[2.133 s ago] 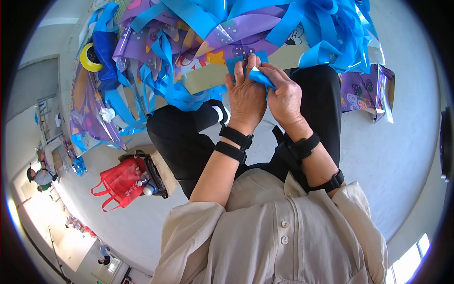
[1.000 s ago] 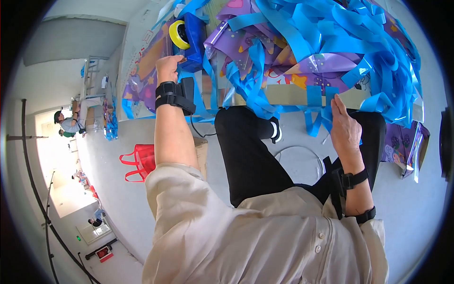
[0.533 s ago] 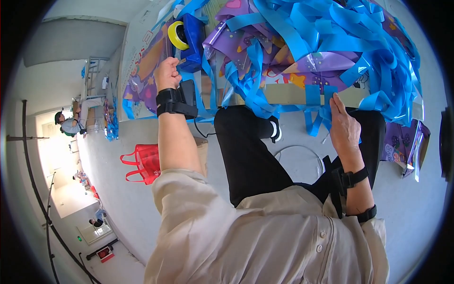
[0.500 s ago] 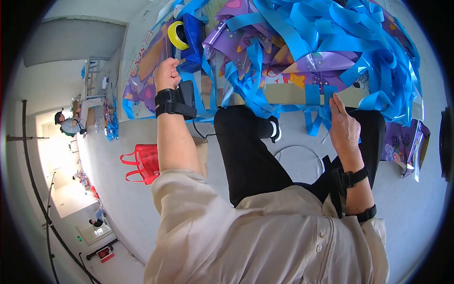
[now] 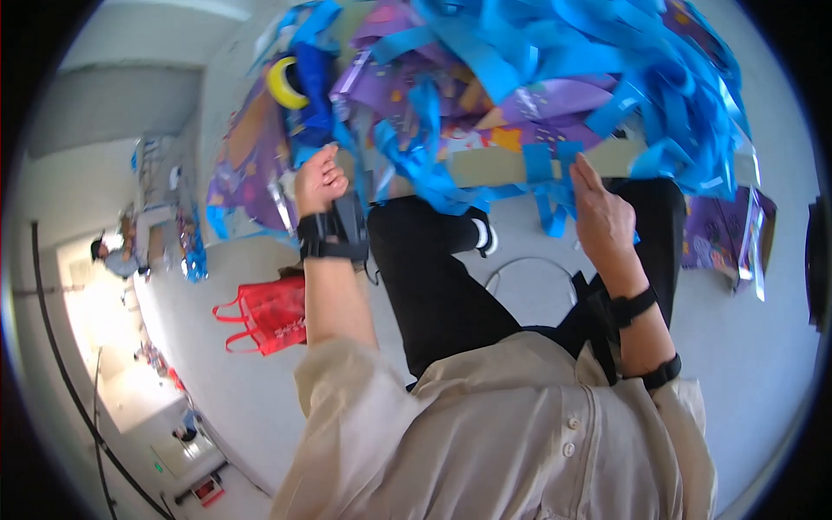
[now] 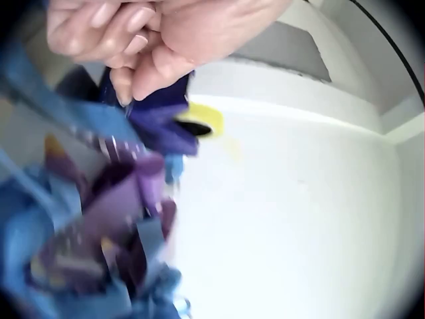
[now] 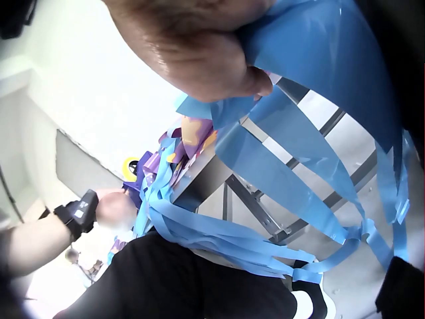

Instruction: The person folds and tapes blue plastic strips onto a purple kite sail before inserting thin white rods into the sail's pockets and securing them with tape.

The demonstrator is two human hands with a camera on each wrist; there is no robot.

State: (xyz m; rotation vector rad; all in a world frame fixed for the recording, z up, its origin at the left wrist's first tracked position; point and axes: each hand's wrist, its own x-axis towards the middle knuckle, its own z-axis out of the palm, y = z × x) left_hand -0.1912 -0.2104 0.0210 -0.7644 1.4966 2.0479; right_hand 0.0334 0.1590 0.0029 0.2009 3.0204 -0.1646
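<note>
Work table (image 5: 485,165) pretty much swallowed by ribbon lol
Just a beige strip of it shows along the front edge, top centre. Glossy blue ribbons (image 5: 555,39) pile up from there to upper right, some draped over that edge, mixed in with purple printed film (image 5: 563,97). Upper left: blue tape dispenser (image 5: 315,87), yellow roll (image 5: 276,82) in it, kinda blurry.

The left hand (image 6: 176,36) is shown along the top, its fingers curled and its thumb tip set against a finger; whether anything is pinched cannot be told. A dark blue tape dispenser (image 6: 163,126) is partly covered by it, and a yellow roll (image 6: 213,118) is seen alongside. Lower left, purple patterned sheets (image 6: 113,209) are tangled with blue strips (image 6: 30,212), all blurred.
</note>
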